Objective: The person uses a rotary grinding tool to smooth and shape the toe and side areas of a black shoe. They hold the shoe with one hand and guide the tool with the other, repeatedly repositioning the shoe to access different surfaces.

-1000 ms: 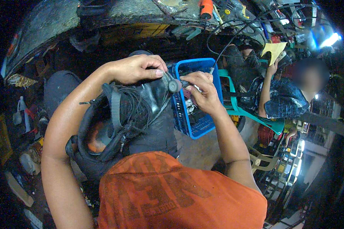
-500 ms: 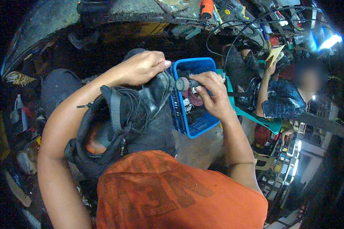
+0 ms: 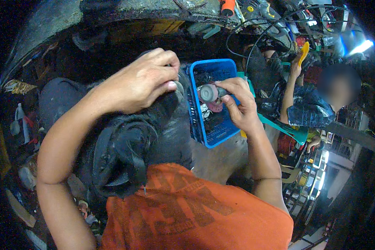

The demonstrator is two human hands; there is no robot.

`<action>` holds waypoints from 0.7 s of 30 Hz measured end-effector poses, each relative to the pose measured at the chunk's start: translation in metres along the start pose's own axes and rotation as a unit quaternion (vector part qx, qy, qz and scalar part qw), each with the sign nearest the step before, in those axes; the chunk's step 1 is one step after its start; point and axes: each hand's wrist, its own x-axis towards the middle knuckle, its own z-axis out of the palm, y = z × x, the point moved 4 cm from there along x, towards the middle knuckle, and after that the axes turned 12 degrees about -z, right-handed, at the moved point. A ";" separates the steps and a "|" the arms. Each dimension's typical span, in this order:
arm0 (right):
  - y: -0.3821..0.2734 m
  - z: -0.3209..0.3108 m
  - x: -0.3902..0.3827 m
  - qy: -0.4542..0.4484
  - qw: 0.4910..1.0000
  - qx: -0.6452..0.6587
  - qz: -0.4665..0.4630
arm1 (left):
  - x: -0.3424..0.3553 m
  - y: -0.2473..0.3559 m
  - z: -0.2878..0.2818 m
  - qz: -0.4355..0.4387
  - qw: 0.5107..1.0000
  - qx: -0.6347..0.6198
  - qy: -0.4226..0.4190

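Note:
My left hand [image 3: 150, 79] is curled round the toe end of a black laced boot [image 3: 121, 154], which lies over my dark-trousered lap with its collar toward my orange shirt. In my right hand [image 3: 238, 104] I grip a small tool with a round, grey and pinkish wheel [image 3: 208, 92], held over a blue plastic basket [image 3: 216, 140] to the right of the boot. The basket holds pink pieces, black-and-white scraps and dark items. The wheel is apart from the boot.
At the right a co-worker [image 3: 308, 114] holds a yellow piece [image 3: 304, 51] beside a teal stool [image 3: 291, 135]. A worn bench [image 3: 50, 31] spans the top, with an orange canister [image 3: 227, 7], tools and loose black cables [image 3: 246, 56]. Clutter lines the left.
My left hand has turned the boot over toward me, its opening now lower and facing differently. My right hand with the wheeled tool has moved right, away from the boot's toe.

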 end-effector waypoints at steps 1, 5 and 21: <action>0.000 0.000 0.000 0.014 1.000 0.005 -0.003 | -0.002 -0.001 -0.003 0.007 0.999 -0.001 0.034; 0.001 0.003 -0.002 0.031 0.999 0.024 -0.004 | -0.006 -0.014 -0.004 0.003 1.000 -0.011 -0.008; -0.006 0.005 0.021 -0.062 0.997 -0.030 -0.025 | 0.032 -0.039 0.002 -0.148 0.977 -0.052 -0.145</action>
